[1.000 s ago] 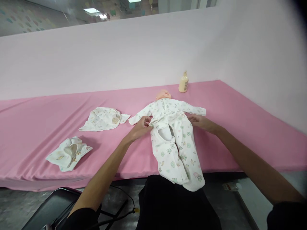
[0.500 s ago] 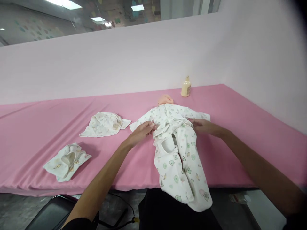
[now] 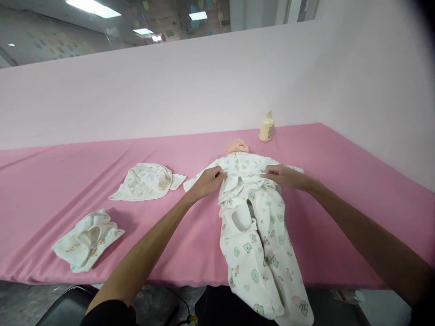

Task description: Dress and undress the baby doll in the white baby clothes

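Observation:
A baby doll lies on its back, its head [image 3: 238, 146] towards the wall. It wears a white patterned long-sleeved top [image 3: 249, 162] with the sleeves spread. White baby pants [image 3: 272, 226] with green bear prints cover its lower body, and their legs hang past the table's front edge. At the left side of the waist, my left hand [image 3: 211, 180] pinches the pants' waistband with curled fingers. My right hand [image 3: 283, 175] grips the waistband on the opposite side, thumb and fingers together. The cloth between them is bunched. The doll's legs are hidden.
A white printed cloth hat [image 3: 146, 183] lies left of the doll. Nearer the front edge is a folded printed garment [image 3: 88, 240]. A cream pump bottle [image 3: 267, 129] stands at the back of the pink-covered table [image 3: 163, 253]. A black chair [image 3: 68, 308] is below left.
Both hands have closed on the waistband and drawn it up towards the doll's chest. The view has shifted slightly, so everything sits a little lower.

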The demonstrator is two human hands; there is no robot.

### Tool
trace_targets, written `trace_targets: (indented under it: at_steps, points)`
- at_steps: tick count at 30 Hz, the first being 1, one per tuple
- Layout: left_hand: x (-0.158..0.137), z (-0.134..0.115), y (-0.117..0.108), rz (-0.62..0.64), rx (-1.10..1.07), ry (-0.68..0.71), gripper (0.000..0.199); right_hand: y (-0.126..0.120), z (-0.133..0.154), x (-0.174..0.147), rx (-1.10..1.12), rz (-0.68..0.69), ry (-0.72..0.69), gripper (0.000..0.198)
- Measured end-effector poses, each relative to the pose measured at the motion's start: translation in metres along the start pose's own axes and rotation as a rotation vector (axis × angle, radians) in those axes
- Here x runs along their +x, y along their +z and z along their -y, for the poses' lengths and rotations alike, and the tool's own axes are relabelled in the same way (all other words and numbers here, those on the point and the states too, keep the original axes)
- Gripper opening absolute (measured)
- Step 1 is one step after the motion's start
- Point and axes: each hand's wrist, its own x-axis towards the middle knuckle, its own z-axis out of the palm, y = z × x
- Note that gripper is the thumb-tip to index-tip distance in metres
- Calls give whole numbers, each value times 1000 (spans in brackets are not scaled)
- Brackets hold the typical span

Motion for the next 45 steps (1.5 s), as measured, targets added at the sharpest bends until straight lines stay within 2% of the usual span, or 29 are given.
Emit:
trace_targets:
  at_steps: [3, 5, 8, 10, 14, 17, 20, 23, 25, 28, 29, 31, 34, 37, 40, 43, 45]
  points:
    - [21, 4, -7, -107, -6, -2, 28, -4, 2, 4, 96, -68, 11, 50]
    - [40, 9, -9, -145, 108, 48, 25, -5, 1, 12, 145, -147, 24, 46]
    - [63, 17, -6, -139, 318, 122, 20, -3, -6, 31, 99, -309, 25, 40]
    - [69, 19, -1, -144, 381, 119, 20, 2, -13, 44, 14, -422, 26, 36]
    - [49, 16, 7, -256, 305, 55, 22, 17, -25, 50, -132, -540, 39, 31]
    - [12, 15, 4, -252, 205, 18, 30, 28, -31, 30, -53, -593, 104, 31]
    - [-20, 20, 1, -90, 179, 31, 36, 31, -40, 0, 42, -537, 84, 46]
    - [-30, 27, 5, -78, 236, 24, 43, 29, -46, -17, -46, -486, -61, 64]
    - [-24, 28, 11, -160, 274, 38, 42, 27, -45, -14, -128, -489, -134, 60]
    - [-2, 20, 18, -268, 339, 134, 30, 25, -34, 7, -186, -535, -162, 31]
    - [6, 17, 20, -292, 366, 162, 28, 24, -29, 16, -173, -566, -150, 23]
    - [25, 13, 21, -341, 405, 156, 30, 21, -22, 35, -65, -624, -80, 27]
    - [48, 17, 20, -395, 406, 5, 37, 16, -21, 57, 143, -613, 125, 40]
    - [58, 29, 19, -368, 417, -90, 41, 14, -27, 65, 84, -582, 222, 46]
    - [48, 38, 19, -325, 415, -89, 33, 18, -31, 53, -85, -602, 189, 38]
    - [26, 39, 16, -295, 360, -78, 17, 21, -33, 28, -143, -562, 212, 26]
    - [11, 37, 14, -295, 347, -65, 22, 23, -32, 9, -128, -513, 229, 26]
